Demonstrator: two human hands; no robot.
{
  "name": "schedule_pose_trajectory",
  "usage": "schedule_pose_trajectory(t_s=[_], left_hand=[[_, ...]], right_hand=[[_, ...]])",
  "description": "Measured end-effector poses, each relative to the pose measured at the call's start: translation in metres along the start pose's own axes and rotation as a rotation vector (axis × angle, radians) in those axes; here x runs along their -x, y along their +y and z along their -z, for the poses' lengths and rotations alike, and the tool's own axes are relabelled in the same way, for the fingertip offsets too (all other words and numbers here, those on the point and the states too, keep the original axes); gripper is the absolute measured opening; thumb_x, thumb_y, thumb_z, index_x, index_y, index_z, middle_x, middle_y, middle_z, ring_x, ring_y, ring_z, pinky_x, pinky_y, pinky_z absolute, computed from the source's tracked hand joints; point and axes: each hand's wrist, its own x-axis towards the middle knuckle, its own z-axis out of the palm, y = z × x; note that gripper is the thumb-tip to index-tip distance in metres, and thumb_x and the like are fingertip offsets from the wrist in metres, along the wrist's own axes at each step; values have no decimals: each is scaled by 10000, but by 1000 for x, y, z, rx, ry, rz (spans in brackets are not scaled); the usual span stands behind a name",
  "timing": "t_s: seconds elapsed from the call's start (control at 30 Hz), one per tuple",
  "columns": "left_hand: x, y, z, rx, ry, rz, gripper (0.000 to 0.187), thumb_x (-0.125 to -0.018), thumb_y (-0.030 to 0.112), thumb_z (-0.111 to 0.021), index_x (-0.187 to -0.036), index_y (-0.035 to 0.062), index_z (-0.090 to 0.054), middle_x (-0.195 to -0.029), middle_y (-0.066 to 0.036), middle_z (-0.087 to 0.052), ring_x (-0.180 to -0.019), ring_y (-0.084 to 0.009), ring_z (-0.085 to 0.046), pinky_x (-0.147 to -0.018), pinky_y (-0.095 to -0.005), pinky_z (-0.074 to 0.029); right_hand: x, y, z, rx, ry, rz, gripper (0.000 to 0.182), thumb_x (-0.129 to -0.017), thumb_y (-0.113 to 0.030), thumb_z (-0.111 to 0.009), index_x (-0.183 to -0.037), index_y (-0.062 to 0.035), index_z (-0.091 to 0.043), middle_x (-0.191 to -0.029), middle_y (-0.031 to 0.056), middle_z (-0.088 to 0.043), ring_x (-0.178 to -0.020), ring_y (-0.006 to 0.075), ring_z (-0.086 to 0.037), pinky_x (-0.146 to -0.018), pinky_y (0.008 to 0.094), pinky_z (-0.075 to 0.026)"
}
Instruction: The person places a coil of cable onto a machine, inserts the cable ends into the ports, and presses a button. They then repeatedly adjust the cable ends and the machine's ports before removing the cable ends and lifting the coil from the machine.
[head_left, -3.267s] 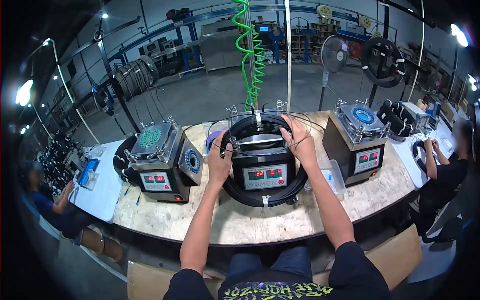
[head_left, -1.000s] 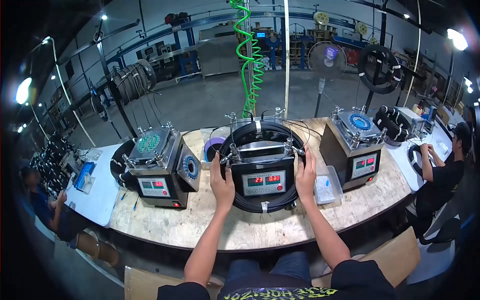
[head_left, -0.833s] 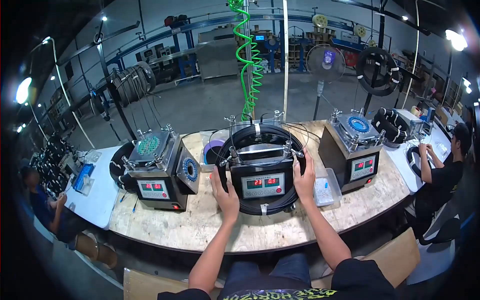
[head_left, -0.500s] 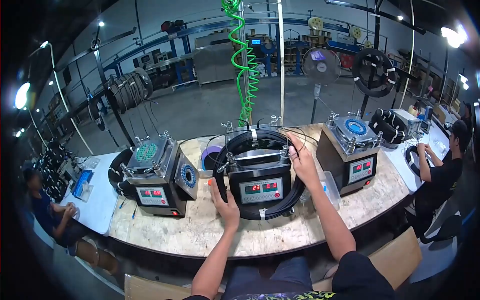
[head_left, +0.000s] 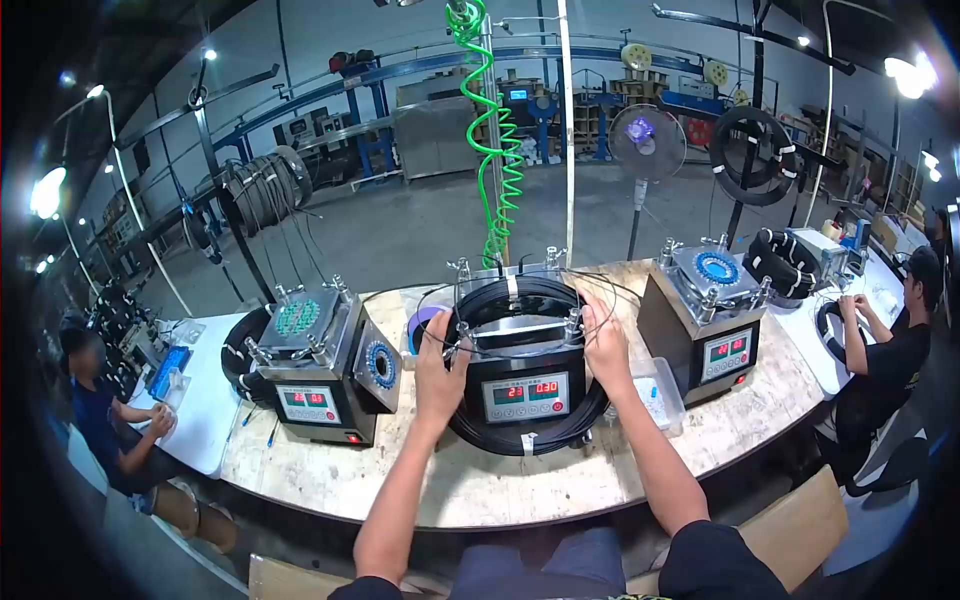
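**Both hands back up at the top of the middle machine**

Half a second ago the left hand [head_left: 440,370] lay low against the near left curve of the black cable coil [head_left: 520,435]. It has since climbed to the upper left corner of the middle machine [head_left: 527,385]. The right hand [head_left: 606,345] has shifted only a little and sits at the upper right corner. The work has moved from steadying the coil's lower loop to handling what lies across the top of the machine.

The long wooden workbench [head_left: 480,480] curves across the scene. Three boxy machines with red number displays stand on it: a left machine [head_left: 315,375], the middle one and a right machine [head_left: 710,335].

The coil rings the middle machine, its bottom resting on the bench near the person and its top behind the clamp posts. A white tie [head_left: 528,443] binds its lowest point.

The left hand's fingers are curled around the coil's upper left edge, by a post. The right hand's fingers are bent at thin loose strands [head_left: 600,285] beside the right post; whether they pinch a strand cannot be told.

A green spiral hose [head_left: 495,130] hangs behind. Other people sit at far left [head_left: 100,410] and far right [head_left: 885,350].
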Motion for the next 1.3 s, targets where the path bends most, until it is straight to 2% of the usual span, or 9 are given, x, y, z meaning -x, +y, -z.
schedule_pose_trajectory(t_s=[0.17, 0.3, 0.37, 0.4, 0.6, 0.77, 0.93, 1.07, 1.3], left_hand=[[-35, 12, 4, -77, -142, -103, 503, -1012, 182, -670, -1502, 135, -565, -1459, -245, -585, -1303, -445, -588, -1092, -449, -482], [-26, 1, -11, -185, 40, -214, 401, -998, 144, -678, -1398, 141, -675, -1422, -216, -624, -1211, -431, -651, -994, -455, -547], [-24, 2, -12, -195, 66, -219, 384, -990, 137, -684, -1374, 137, -697, -1419, -194, -632, -1164, -414, -675, -953, -453, -566], [-22, 1, -13, -196, 71, -215, 384, -989, 135, -685, -1373, 137, -698, -1417, -190, -633, -1160, -411, -677, -951, -452, -566], [-22, -4, -14, -208, 81, -230, 387, -974, 140, -711, -1361, 130, -708, -1404, -176, -642, -1139, -397, -684, -938, -443, -570], [-22, -6, -15, -193, 85, -208, 364, -969, 144, -721, -1333, 132, -730, -1380, -172, -661, -1127, -393, -690, -927, -439, -570], [-22, -5, -14, -188, 91, -200, 349, -967, 146, -723, -1314, 120, -741, -1382, -171, -664, -1125, -385, -693, -924, -438, -570], [-22, -3, -15, -176, 96, -193, 343, -965, 139, -722, -1306, 112, -744, -1390, -166, -660, -1118, -385, -694, -919, -435, -570], [-22, -2, -14, -179, 97, -176, 340, -950, 127, -732, -1290, 112, -754, -1387, -158, -661, -1116, -377, -696, -914, -432, -572]], right_hand=[[-4, 14, 8, -193, -95, -8, 422, -1144, -269, -447, -1425, 7, -596, -1391, 184, -660, -1318, 318, -614, -1132, 365, -430], [-25, 39, 31, -411, -308, -113, 447, -1137, -308, -484, -1434, 7, -598, -1388, 136, -667, -1294, 227, -610, -1142, 336, -418], [-46, 52, 38, -446, -384, -151, 457, -1119, -322, -530, -1447, -7, -586, -1311, 130, -697, -1211, 198, -647, -1072, 338, -481], [-57, 59, 38, -550, -392, -249, 488, -1088, -352, -590, -1468, -46, -570, -1141, 113, -733, -1015, 169, -711, -883, 315, -570], [-149, 103, -23, -280, -487, -383, 431, -1062, -288, -610, -1425, -57, -595, -797, 105, -712, -594, 175, -690, -535, 303, -575], [-207, 132, -77, 160, -476, -363, 395, -1003, -285, -679, -1292, -22, -626, -725, 98, -668, -659, 196, -686, -581, 352, -537], [-209, 165, -84, -424, -593, -375, 339, -984, -81, -639, -1294, -65, -502, -956, 52, -618, -744, 115, -552, -654, 282, -484], [-203, 141, -69, -716, -582, -604, 378, -955, -140, -659, -1296, -82, -507, -934, 60, -587, -762, 133, -568, -662, 289, -482], [-223, 163, -80, -302, -580, -340, 343, -921, -178, -672, -1233, -69, -578, -810, 20, -602, -643, 111, -557, -555, 276, -453]])
